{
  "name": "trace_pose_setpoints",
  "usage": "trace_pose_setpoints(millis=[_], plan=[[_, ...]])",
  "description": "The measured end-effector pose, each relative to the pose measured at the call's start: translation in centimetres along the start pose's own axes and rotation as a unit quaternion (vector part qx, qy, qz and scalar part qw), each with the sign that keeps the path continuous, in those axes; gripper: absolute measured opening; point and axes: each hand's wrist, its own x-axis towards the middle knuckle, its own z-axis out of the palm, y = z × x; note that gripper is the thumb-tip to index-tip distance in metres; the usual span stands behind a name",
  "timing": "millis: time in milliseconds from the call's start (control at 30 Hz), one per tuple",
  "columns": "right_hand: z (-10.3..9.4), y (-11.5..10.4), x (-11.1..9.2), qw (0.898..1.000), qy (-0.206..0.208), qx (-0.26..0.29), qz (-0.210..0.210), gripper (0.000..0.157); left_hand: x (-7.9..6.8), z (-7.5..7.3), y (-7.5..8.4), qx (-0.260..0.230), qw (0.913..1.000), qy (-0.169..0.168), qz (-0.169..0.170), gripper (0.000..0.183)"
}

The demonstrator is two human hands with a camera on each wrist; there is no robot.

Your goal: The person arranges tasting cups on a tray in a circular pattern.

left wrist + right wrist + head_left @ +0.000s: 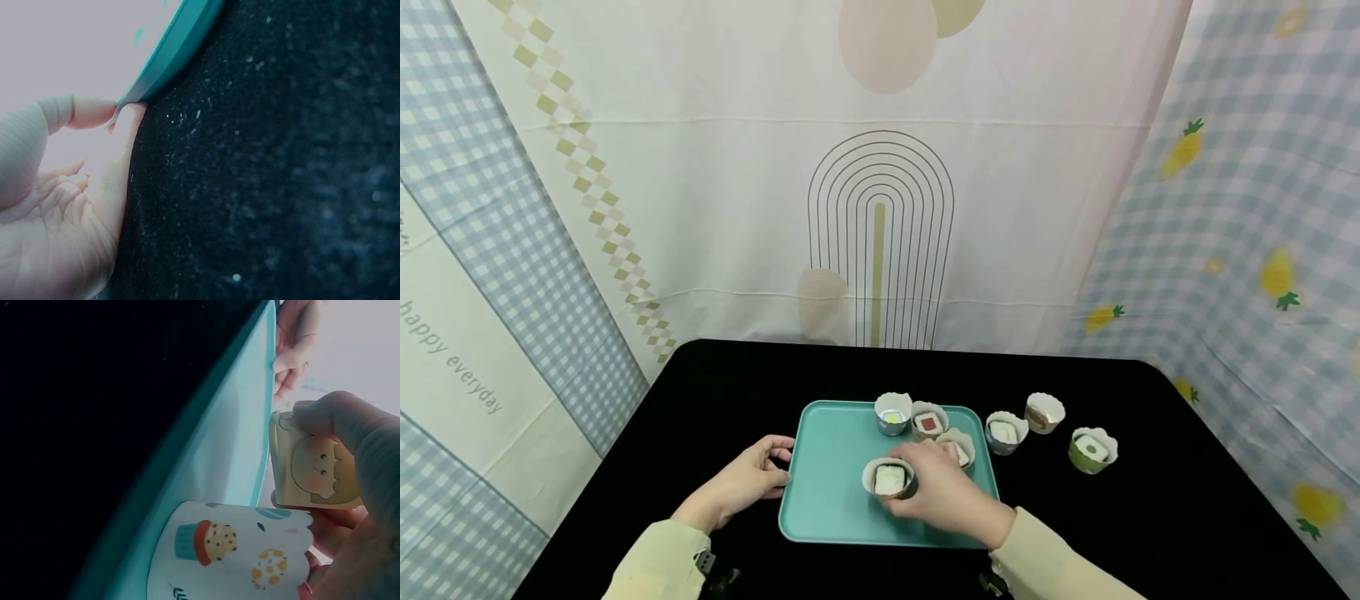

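A teal tray (831, 521) lies on the black table. My left hand (741, 479) is at its left edge; in the left wrist view, thumb and finger pinch the tray's rim (164, 65). Over the front middle of the tray, my right hand (940, 487) holds a paper baking cup (868, 482) with a white square piece (890, 479) inside. A cartoon face marks that cup's side (312, 465) in the right wrist view. Just behind the hand stands a cup (962, 442), partly hidden by it. Its side (219, 550) shows a printed cupcake.
At the tray's back stand a cup with something yellow inside (892, 414) and another with a red-topped square (928, 422). Right of the tray are a grey cup (1004, 433), a brown-and-white cup (1044, 413) and a green cup (1092, 451). Patterned curtains (737, 208) hang behind the table.
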Motion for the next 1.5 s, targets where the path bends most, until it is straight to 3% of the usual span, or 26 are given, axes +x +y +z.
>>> trace_pose_setpoints(millis=[333,500,700,1067,1333,1500], plan=[[0.4,0.3,-0.3,0.999,-0.028,-0.018,-0.005,0.047,0.0,0.1,0.0,0.002,1.0000,0.001,-0.002,0.052],[-0.2,0.3,-0.7,1.000,-0.004,-0.013,-0.017,0.061,0.1,0.2,0.1,0.001,1.0000,0.002,-0.005,0.053],[-0.7,0.9,-1.1,0.998,0.031,-0.035,-0.045,0.049,0.2,0.0,0.1,0.002,1.0000,0.003,-0.003,0.053],[-0.8,1.9,-1.9,0.996,0.065,-0.052,-0.040,0.045,0.2,0.0,0.4,0.001,1.0000,0.002,-0.003,0.053],[-0.8,2.2,-2.3,0.997,0.060,-0.040,-0.038,0.046,0.0,-0.1,0.2,0.000,1.0000,0.007,-0.004,0.052],[-1.3,2.5,-2.9,0.998,0.057,0.018,-0.029,0.049,0.0,0.0,0.0,-0.002,1.0000,0.002,-0.005,0.052]])
